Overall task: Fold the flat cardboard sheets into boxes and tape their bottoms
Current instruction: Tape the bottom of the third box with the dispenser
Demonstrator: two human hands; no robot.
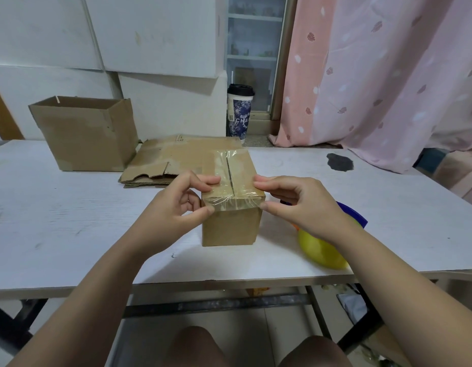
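As both forearms reach over the near edge of the white table, the left hand and right hand each pinch a near top corner of the small cardboard box, thumbs on its front, fingers curled on top. It stands mid-table, clear tape over its upper seam. A yellow and blue object lies just right, partly under the forearm. Behind lie flat cardboard sheets, then 1 open box and a lidded cup.
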